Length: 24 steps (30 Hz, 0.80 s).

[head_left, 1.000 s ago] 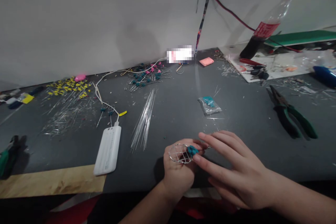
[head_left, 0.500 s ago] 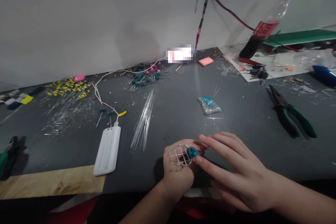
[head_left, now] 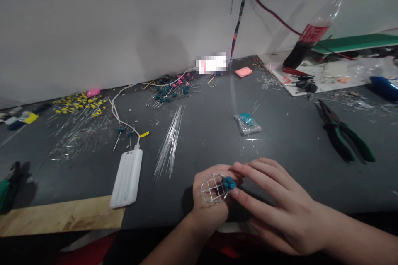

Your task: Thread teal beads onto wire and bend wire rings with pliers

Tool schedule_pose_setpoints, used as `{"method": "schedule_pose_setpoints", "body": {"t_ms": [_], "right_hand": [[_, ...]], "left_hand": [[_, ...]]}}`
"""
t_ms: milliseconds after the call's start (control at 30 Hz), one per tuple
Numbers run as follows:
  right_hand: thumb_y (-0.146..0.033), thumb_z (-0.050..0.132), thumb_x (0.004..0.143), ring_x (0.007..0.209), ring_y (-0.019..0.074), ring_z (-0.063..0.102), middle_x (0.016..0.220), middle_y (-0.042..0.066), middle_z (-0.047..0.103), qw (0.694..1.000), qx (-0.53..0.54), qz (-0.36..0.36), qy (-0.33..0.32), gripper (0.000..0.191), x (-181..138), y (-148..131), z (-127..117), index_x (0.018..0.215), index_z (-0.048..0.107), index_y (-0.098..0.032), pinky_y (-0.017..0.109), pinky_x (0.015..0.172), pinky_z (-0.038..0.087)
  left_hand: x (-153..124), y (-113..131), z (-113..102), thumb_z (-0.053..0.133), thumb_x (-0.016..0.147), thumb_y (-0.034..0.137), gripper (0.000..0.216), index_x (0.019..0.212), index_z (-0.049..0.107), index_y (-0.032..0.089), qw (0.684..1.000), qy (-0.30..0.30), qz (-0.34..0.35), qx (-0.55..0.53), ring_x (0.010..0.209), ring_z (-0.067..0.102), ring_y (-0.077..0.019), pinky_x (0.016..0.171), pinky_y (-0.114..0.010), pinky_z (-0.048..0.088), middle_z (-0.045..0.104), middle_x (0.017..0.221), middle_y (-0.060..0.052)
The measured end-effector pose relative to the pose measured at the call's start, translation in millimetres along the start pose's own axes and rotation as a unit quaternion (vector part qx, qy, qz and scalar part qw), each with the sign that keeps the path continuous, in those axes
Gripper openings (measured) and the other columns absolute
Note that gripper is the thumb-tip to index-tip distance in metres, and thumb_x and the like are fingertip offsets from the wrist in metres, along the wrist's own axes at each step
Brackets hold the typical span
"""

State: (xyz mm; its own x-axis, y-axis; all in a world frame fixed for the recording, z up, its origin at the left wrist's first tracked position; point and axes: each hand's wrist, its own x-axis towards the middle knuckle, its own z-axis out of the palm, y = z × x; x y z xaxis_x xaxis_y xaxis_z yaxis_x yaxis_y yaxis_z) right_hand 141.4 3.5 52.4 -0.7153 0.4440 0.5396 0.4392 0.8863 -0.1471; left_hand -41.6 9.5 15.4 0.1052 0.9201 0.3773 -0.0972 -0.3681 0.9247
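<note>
My left hand [head_left: 209, 211] is closed around the lower part of a small racket-shaped wire piece [head_left: 214, 189], a round twisted loop with a wire grid inside. At the neck of the loop sits a lump of teal clay [head_left: 229, 183]. My right hand [head_left: 284, 207] pinches at that lump, one fingertip against its near side and another just beyond it. The piece's stem is hidden by my hands. Farther back on the table lies a clear bag with teal clay [head_left: 248, 123].
Left of my hands are a bundle of straight wires [head_left: 170, 143] and a white power bank [head_left: 127, 179] with its cable. Green-handled pliers [head_left: 343, 132] lie to the right. Teal and pink wire pieces [head_left: 174, 89], yellow-tipped wires [head_left: 81, 103] and a tilted cola bottle [head_left: 314, 33] are behind.
The wire loop has turned slightly and shows its grid more openly. My right fingers have shifted a little around the teal clay; my left hand stays nearly in place.
</note>
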Motion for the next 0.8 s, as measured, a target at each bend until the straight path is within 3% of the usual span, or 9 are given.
{"method": "schedule_pose_setpoints", "body": {"t_ms": [500, 800], "right_hand": [[-0.026, 0.055, 0.078, 0.117, 0.0352, 0.048, 0.139, 0.020, 0.045, 1.000, -0.010, -0.005, -0.003, 0.052, 1, -3, 0, 0.128, 0.056, -0.015, 0.052, 0.092, 0.044], [-0.026, 0.056, 0.078, 0.119, 0.0344, 0.047, 0.142, 0.020, 0.041, 1.000, 0.007, 0.005, -0.006, 0.051, 2, -3, -3, 0.128, 0.056, -0.015, 0.052, 0.093, 0.044]], "left_hand": [[5, 12, 2, 0.065, 0.081, 0.032, 0.008, 0.076, 0.068, 0.026, 0.999, -0.013, -0.022, 0.036, 0.067, 0.071, -0.0228, 0.058, -0.033, 0.062, 0.074, 0.080, -0.003], [0, 7, 4, 0.071, 0.077, 0.021, 0.009, 0.085, 0.072, 0.021, 0.999, -0.006, -0.027, -0.028, 0.069, 0.070, -0.0195, 0.063, -0.029, 0.061, 0.074, 0.084, -0.005]]}}
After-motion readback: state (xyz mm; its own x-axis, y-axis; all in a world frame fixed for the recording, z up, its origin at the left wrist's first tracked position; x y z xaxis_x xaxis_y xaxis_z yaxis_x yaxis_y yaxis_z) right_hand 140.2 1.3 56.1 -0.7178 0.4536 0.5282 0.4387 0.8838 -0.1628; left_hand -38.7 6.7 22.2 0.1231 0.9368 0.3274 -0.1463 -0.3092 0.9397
